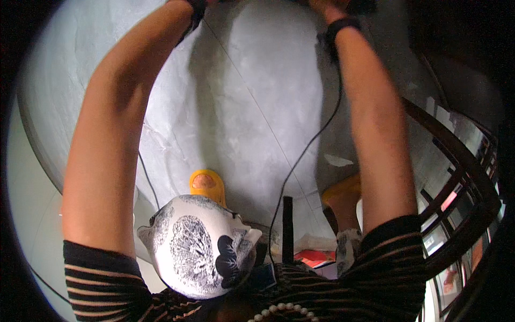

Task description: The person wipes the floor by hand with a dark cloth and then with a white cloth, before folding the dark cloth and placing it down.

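Both my arms stretch forward to the upper edge of the picture. Only a sliver of my left hand shows there, past a dark wristband. My right hand is also cut off by the edge, above a black wristband. What either hand holds or touches is out of sight. A thin black cable runs from the right wristband down to my body. Below the arms lies a grey marbled floor with a thin diagonal joint line.
My knee in black-and-white printed cloth is raised at lower left. A yellow slipper shows beyond it, another beneath my right arm. Dark curved bars stand at right. A short black post and red item are near my lap.
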### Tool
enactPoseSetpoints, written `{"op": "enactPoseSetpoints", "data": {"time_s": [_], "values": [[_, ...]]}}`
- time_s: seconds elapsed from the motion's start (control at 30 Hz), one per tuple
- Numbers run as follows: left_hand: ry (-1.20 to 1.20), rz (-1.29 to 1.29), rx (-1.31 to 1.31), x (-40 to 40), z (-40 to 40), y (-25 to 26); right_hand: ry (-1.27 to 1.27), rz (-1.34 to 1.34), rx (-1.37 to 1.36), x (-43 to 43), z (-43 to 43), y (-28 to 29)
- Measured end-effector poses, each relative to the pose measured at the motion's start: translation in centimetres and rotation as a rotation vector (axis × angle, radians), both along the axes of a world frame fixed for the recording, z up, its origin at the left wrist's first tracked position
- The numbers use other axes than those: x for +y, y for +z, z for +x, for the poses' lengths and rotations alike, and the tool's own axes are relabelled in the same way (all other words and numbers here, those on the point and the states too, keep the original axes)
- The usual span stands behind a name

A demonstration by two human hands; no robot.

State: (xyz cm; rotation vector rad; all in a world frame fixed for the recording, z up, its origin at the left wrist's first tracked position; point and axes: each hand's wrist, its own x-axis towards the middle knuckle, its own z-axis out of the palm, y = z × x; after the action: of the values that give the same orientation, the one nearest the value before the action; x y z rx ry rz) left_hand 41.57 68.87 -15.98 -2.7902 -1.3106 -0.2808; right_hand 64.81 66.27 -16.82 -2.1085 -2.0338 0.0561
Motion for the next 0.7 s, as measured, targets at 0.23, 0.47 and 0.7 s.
{"op": "enactPoseSetpoints", "data": {"time_s": [0.23,0.47,0.7], "values": [[-0.044,-0.014,0.009,-16.1,-0.3,3.3,-0.05,0.035,-0.008,-20.4,-2.7,3.7],[-0.299,-0.275,-0.068,-30.6,-0.5,1.2,-0.209,-0.167,0.022,-39.8,-5.0,1.9],[-0.239,-0.444,-0.002,-39.6,-3.9,0.2,-0.301,-0.252,0.116,-48.3,-8.8,-0.1]]}}
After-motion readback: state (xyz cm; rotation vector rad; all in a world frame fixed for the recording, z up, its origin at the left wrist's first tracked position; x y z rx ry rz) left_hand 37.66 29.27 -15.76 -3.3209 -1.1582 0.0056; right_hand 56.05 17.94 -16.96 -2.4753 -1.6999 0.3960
